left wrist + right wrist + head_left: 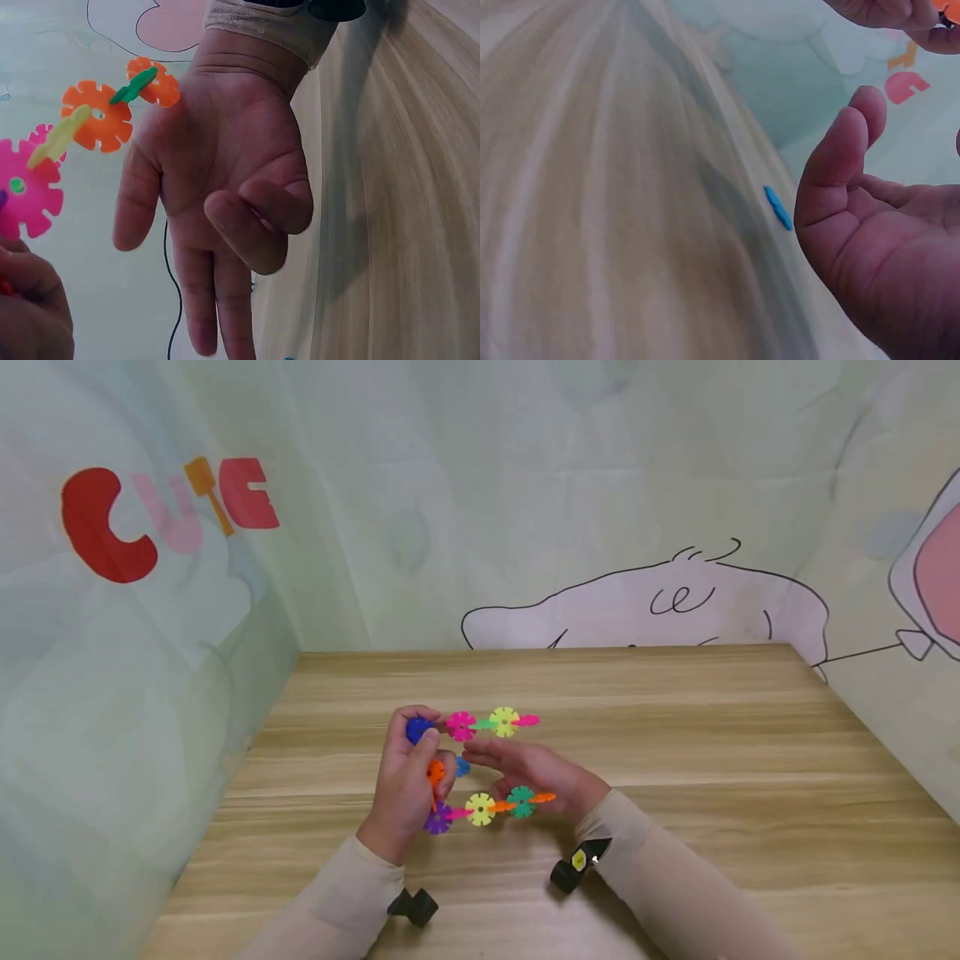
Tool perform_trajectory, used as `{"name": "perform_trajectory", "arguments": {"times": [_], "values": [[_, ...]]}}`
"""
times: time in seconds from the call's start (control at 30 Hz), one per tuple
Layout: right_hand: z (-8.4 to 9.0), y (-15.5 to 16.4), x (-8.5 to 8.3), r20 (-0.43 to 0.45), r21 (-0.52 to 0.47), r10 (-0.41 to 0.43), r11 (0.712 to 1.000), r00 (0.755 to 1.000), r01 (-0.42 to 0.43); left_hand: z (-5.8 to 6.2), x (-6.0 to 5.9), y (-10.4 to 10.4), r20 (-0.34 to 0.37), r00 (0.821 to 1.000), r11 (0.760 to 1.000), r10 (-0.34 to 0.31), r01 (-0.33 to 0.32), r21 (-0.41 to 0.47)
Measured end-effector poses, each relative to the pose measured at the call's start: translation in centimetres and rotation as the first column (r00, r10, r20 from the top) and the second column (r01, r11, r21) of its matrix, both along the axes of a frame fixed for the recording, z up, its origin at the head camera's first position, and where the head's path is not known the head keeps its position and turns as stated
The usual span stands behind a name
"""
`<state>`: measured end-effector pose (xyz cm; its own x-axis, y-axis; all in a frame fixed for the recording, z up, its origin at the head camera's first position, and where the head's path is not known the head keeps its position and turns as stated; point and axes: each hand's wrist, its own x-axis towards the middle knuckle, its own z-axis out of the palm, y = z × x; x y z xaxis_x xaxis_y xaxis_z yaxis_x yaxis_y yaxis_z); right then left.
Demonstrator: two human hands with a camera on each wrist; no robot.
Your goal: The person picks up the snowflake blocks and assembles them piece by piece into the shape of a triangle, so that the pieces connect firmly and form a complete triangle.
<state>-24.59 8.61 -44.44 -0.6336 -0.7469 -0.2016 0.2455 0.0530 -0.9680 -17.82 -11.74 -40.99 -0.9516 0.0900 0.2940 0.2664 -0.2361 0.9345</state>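
Notched plastic snowflake discs [461, 727], in blue, pink, green, yellow, orange and purple, are slotted together into a chain with two rows stretching rightward. My left hand [401, 781] grips the chain's left side, with its thumb by the blue disc [417, 729]. Between the two rows is my right hand [540, 770], holding nothing. The left wrist view shows its palm, two fingers extended and two bent, behind a row of discs [96, 116]. A lone light blue disc [778, 208] lies on the table, partly covered by my left fingers in the head view.
The wooden table [675, 710] reaches back to a printed cloth wall [525, 510]. Another cloth side [135, 693] with coloured letters rises along the left. Each wrist wears a small black camera [567, 876].
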Motion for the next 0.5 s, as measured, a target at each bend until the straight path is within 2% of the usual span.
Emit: {"name": "perform_trajectory", "arguments": {"times": [0.23,0.37,0.5], "values": [[-0.5,-0.1,0.2,0.113,0.019,0.067,0.997,0.991,-0.069,0.0,0.0,0.0,-0.006,1.0,1.0,-0.008,0.008,0.013],[-0.2,0.3,0.3,0.085,0.113,0.034,0.993,0.996,-0.044,-0.1,-0.1,0.0,0.002,1.0,1.0,-0.006,0.006,0.013],[0.5,1.2,0.1,0.006,0.236,-0.013,0.972,1.0,0.011,-0.1,-0.2,-0.1,0.01,1.0,1.0,0.003,-0.003,0.014]]}}
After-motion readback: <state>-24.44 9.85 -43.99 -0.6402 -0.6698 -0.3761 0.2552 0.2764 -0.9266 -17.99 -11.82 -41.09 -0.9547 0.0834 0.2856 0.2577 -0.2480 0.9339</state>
